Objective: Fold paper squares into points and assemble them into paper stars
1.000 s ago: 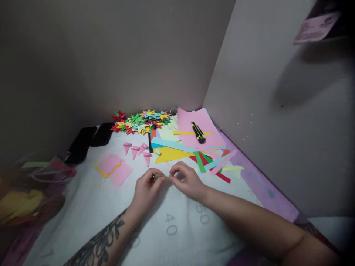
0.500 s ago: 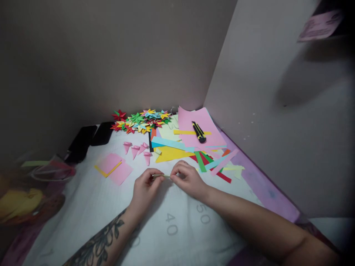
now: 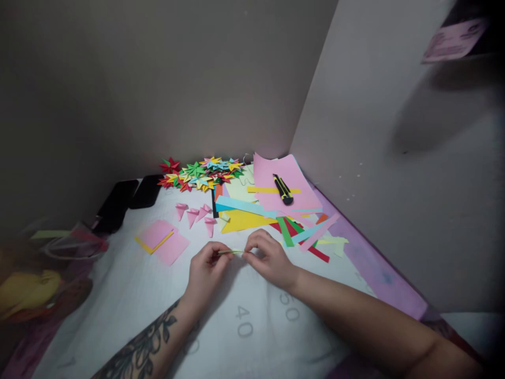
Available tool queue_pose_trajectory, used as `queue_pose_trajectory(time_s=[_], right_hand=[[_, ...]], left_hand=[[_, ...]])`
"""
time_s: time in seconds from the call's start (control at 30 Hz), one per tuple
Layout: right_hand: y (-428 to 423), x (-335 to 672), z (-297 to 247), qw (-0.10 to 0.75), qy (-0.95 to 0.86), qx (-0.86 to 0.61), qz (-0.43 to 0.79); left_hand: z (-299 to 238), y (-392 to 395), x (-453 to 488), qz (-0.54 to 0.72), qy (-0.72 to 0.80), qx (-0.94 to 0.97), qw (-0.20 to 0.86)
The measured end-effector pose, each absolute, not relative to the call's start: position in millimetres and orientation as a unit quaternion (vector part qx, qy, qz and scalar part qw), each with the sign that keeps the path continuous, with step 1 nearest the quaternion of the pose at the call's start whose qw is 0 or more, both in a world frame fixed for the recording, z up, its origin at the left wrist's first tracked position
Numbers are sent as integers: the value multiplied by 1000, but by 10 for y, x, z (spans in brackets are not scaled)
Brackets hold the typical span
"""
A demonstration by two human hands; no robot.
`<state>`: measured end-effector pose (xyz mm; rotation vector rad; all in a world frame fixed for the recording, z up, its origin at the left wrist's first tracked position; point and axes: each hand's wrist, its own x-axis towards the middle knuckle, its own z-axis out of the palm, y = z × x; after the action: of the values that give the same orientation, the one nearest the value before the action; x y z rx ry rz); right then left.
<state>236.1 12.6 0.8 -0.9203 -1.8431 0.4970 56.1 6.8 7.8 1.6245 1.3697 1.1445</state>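
Note:
Between my hands is a small folded piece of pale green paper (image 3: 236, 251), seen nearly edge-on. My left hand (image 3: 208, 266) pinches its left end between thumb and fingers. At its right end, my right hand (image 3: 270, 258) is closed in a pinch. Beyond the left hand lie several folded pink paper pieces (image 3: 192, 217). Flat pink paper squares (image 3: 172, 247) with thin yellow strips (image 3: 162, 240) on them rest farther left. Loose paper strips (image 3: 284, 231) in green, red, blue and pink are scattered past my right hand.
Colourful folded paper stars (image 3: 195, 169) are piled against the wall. A black and yellow utility knife (image 3: 283, 189) lies on pink sheets (image 3: 307, 195). Two dark flat objects (image 3: 145, 191) sit at the back left. A clear bag (image 3: 35, 273) with yellow contents stands at left.
Both hands keep their pinch on the pale green paper with hardly any movement. The whole view has shifted very slightly.

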Motion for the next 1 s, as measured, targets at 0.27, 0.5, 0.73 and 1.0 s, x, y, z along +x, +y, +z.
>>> queue_pose_trajectory(time_s=[0.27,0.5,0.73,1.0], right_hand=[[127,2353,-10,483,-762,-377,209],[146,2341,-45,462,-778,-371,211],[140,2317,-2,471,-771,-368,222],[122,2293,-2,490,-728,-395,271]], left_hand=[[70,74,571,438,524,642,349],[61,67,577,424,529,646,350],[48,65,581,408,518,662,355],[45,68,594,386,500,671,388]])
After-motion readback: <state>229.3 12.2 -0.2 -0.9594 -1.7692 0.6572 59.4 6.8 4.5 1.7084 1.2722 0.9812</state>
